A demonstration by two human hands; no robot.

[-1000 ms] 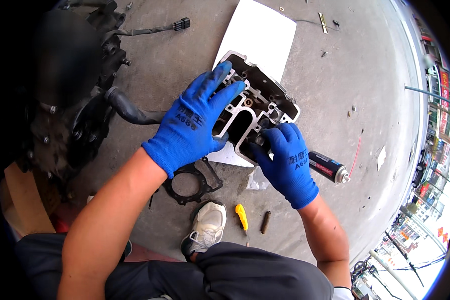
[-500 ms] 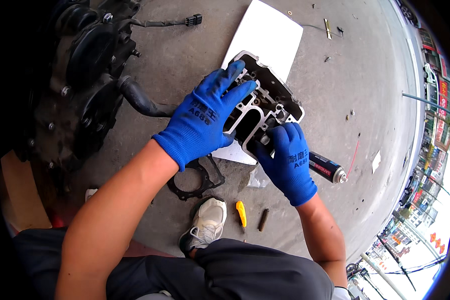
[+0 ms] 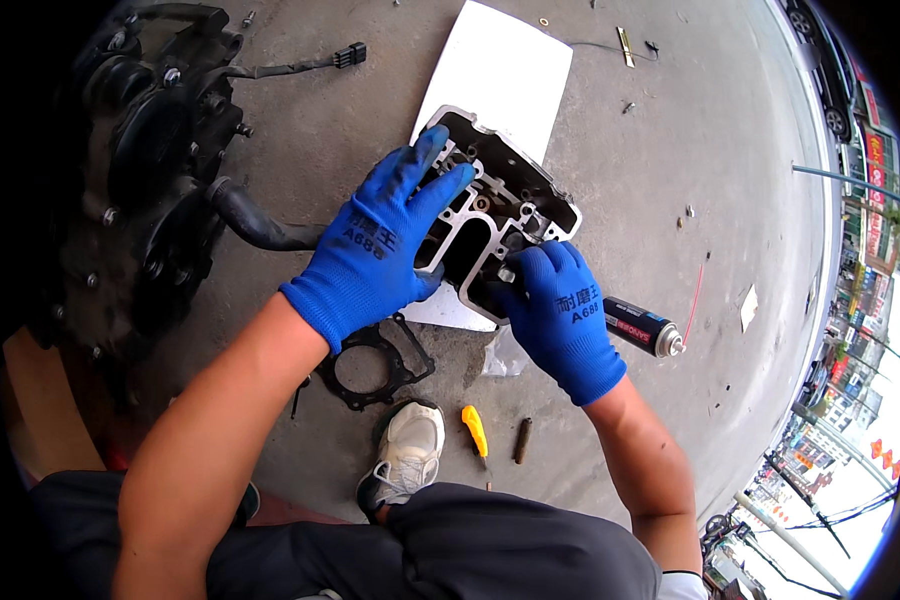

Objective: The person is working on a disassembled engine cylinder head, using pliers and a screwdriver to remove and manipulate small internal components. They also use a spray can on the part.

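An engine cylinder head of silver-grey metal lies tilted, with its dark wall, pale machined edges and oval opening facing up. Across its left side my left hand in a blue knit glove holds it, fingers spread over the top edge and thumb at the near edge. My gloved right hand is at the near right corner, thumb and fingers closed together inside a cavity. A small shiny metal bit shows beside those fingertips; whether they grip it is hidden. Beneath the head lies a white board.
A large black engine with a hose fills the left. Near my shoe lie a flat gasket, a yellow knife and a dark metal pin. A spray can lies right of my right hand.
The whole scene has shifted left in view. My left hand keeps its hold on the cylinder head, while my right hand has moved slightly within the near right corner.
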